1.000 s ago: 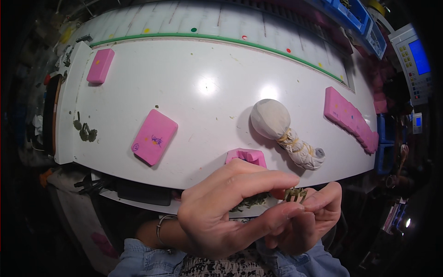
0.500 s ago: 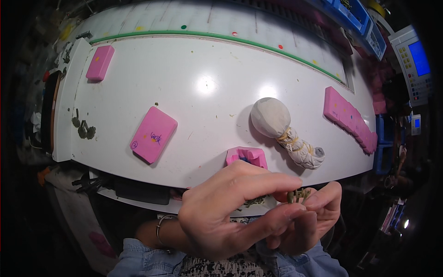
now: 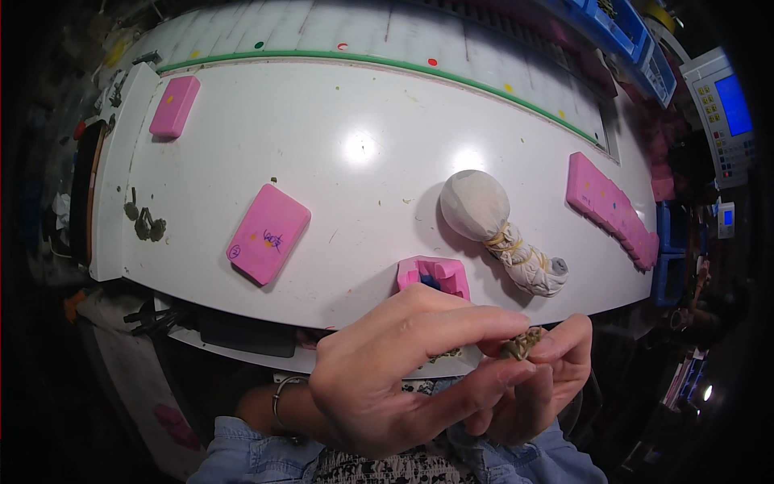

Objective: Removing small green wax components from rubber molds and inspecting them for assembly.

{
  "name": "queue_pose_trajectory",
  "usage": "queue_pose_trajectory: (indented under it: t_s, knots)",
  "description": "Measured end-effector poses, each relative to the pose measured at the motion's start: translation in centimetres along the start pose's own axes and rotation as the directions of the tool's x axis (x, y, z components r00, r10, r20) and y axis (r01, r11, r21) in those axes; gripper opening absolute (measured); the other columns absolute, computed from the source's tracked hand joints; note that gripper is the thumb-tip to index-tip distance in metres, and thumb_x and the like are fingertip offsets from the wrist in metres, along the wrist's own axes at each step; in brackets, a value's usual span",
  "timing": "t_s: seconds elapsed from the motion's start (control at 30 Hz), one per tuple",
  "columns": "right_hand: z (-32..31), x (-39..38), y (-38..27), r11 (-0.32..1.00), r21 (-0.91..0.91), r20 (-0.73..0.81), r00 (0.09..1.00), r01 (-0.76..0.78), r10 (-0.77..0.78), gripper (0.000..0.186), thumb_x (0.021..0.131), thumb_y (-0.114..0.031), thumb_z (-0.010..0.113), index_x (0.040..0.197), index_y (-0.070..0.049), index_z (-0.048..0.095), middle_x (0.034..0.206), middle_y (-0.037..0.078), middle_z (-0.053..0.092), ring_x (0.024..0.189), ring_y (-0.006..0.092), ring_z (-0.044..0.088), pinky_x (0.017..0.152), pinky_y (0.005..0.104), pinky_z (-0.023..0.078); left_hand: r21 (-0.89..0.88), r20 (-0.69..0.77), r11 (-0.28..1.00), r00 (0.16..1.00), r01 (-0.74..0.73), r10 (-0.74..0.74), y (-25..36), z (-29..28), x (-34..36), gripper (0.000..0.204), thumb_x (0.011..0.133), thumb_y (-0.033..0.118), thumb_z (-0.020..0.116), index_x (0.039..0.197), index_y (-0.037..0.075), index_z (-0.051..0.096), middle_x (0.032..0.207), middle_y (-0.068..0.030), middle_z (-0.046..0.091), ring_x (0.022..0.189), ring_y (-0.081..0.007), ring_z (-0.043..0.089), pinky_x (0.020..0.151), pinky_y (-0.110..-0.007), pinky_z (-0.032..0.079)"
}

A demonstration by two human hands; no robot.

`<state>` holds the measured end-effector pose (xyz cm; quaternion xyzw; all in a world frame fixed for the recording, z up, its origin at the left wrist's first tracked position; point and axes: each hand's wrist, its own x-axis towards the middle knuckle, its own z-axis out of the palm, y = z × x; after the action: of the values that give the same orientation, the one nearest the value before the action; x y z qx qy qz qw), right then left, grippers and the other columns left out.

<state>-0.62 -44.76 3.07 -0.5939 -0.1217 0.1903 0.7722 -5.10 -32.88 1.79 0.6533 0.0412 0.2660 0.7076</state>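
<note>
Fingers of left hand (image 3: 387, 363) and right hand (image 3: 558, 375) pinch small olive piece (image 3: 522, 345), near side, partly hidden | left worktop (image 3: 347, 202): pink block (image 3: 262, 218), blue handwriting | hollow pink block (image 3: 453, 273): cut off by left hand

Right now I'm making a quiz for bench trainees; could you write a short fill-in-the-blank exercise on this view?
1. The left hand and right hand hold a small greenish piece at their ____.
2. The cloth-wrapped bundle lies to the ____ of the pink block with blue markings.
3. The strip along the far edge of the white table is ____ in colour.
4. The device near the picture's right edge has a ____ screen.

Missing words: fingertips; right; green; blue.
</note>
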Motion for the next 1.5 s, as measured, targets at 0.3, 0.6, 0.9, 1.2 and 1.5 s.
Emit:
queue_pose_trajectory:
  t_s: [0.3,0.6,0.9,1.2,1.5]
  knots:
    - [-1.1,0.1,0.5,0.927,0.372,0.088,0.996,-0.053,0.022,0.018,0.083,0.004,0.047,0.097,0.008,0.035,0.070,0.025,0.056,0.053,0.0219,0.059,0.045,0.0291,0.051,-0.041,-0.004,0.996,0.996,0.083,-0.084,0.3,0.1,-0.3,0.033,0.070,0.006,0.072,0.096,-0.005,0.055,0.083,-0.0140,0.057,0.071,-0.0154,0.058,0.063,-0.027,0.046]
    - [-1.2,0.5,1.2,0.871,0.479,0.177,0.984,-0.106,0.023,0.017,0.085,-0.001,0.046,0.095,0.008,0.036,0.067,0.026,0.055,0.049,0.0221,0.057,0.042,0.0285,0.048,-0.064,0.002,0.997,0.999,0.046,-0.046,0.0,0.1,-0.5,0.039,0.071,0.001,0.069,0.104,-0.005,0.050,0.080,-0.0128,0.058,0.072,-0.0142,0.057,0.065,-0.027,0.046]
    - [-1.0,0.8,1.2,0.927,0.372,0.118,0.993,-0.034,-0.011,0.015,0.085,0.001,0.045,0.094,0.009,0.037,0.069,0.026,0.055,0.048,0.0218,0.056,0.042,0.0281,0.049,-0.114,-0.006,0.981,0.988,0.155,-0.157,-0.3,0.0,-0.8,0.040,0.072,-0.006,0.064,0.108,-0.007,0.046,0.079,-0.0132,0.059,0.073,-0.0145,0.057,0.066,-0.029,0.048]
    - [-1.4,0.5,0.9,0.984,0.139,0.101,0.987,0.111,-0.125,0.018,0.080,0.010,0.047,0.096,0.008,0.038,0.078,0.024,0.056,0.060,0.0203,0.060,0.051,0.0268,0.052,-0.193,0.030,0.902,0.921,0.387,-0.389,0.7,0.0,-0.5,0.023,0.074,-0.006,0.062,0.095,-0.009,0.054,0.083,-0.0145,0.058,0.072,-0.0142,0.057,0.063,-0.024,0.048]
    - [-1.2,0.9,1.4,0.902,-0.213,0.137,0.925,0.376,-0.354,0.024,0.074,0.015,0.054,0.095,0.006,0.045,0.082,0.020,0.056,0.065,0.0193,0.061,0.056,0.0259,0.053,-0.015,0.013,0.977,0.977,0.211,-0.211,0.2,0.0,-0.8,0.016,0.074,-0.003,0.063,0.090,-0.007,0.059,0.088,-0.0135,0.056,0.076,-0.0149,0.057,0.063,-0.024,0.047]
